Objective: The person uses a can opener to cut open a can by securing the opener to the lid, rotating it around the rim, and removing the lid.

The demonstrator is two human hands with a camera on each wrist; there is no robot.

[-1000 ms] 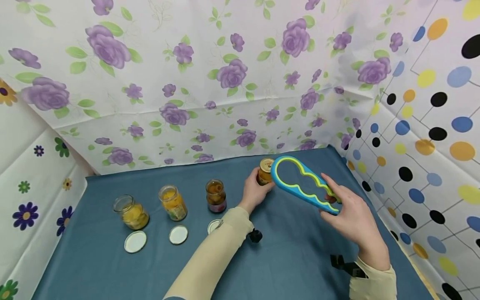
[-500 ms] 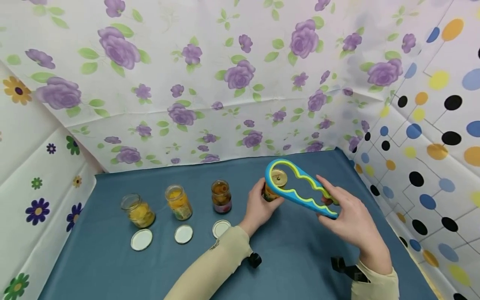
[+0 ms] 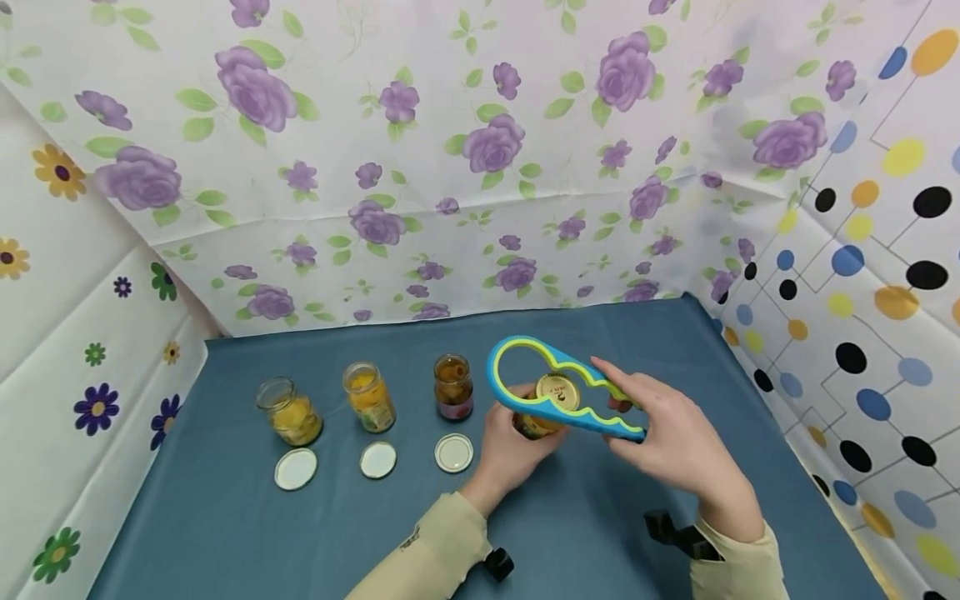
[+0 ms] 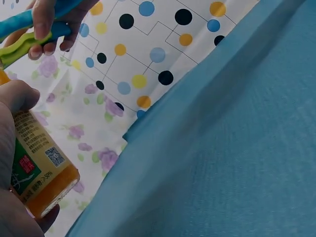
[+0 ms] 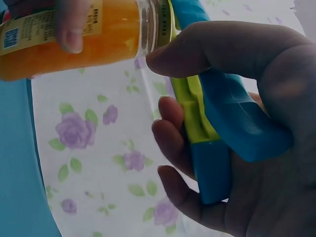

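My left hand point(image 3: 512, 454) grips a glass jar point(image 4: 39, 163) of orange food around its body. Its gold lid point(image 3: 557, 390) faces up toward the head camera, and in the left wrist view its base shows against the flowered cloth. My right hand point(image 3: 678, 442) holds a blue and yellow-green jar opener point(image 3: 551, 410) by its handle ends. In the head view the lid shows between the opener's two scalloped arms, and the right wrist view has the opener right at the lid's edge. Part of the jar's body hides behind the opener and my left fingers.
Left of my hands stand three uncapped jars: one with pale yellow contents point(image 3: 292, 417), one with orange point(image 3: 371, 400), one dark point(image 3: 453, 387). A lid lies before each: left point(image 3: 296, 468), middle point(image 3: 377, 460), right point(image 3: 453, 452). Patterned cloth walls enclose the blue tabletop point(image 3: 225, 533).
My left hand has brought the jar nearer from the back of the table. The opener, first beside the jar, has moved left over it, so the lid now shows between its arms.
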